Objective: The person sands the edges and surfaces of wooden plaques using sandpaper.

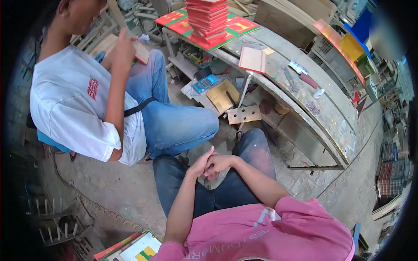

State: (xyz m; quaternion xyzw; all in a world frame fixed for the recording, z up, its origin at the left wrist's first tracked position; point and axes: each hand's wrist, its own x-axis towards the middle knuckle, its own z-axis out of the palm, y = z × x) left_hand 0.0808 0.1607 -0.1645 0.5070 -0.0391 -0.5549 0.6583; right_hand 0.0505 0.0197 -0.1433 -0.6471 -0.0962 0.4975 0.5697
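My left hand (220, 164) and my right hand (201, 165) are clasped together between my knees, fingers wrapped round each other. No object shows in either of them. Beyond my knees, a light wooden block with several dark holes (244, 114) leans near the bench's leg. On the worn workbench (322, 98) lies a pale panel with a red edge (252, 59). A tall stack of red-edged panels (207, 19) rests on a red, green and yellow board (241, 26) at the bench's far end.
A co-worker in a white shirt (78, 100) sits close at the left, with a knee beside mine. Below the bench is a low shelf with a blue item (204, 83) and a tan piece (223, 95). A coiled hose (102, 208) runs along the floor at the lower left.
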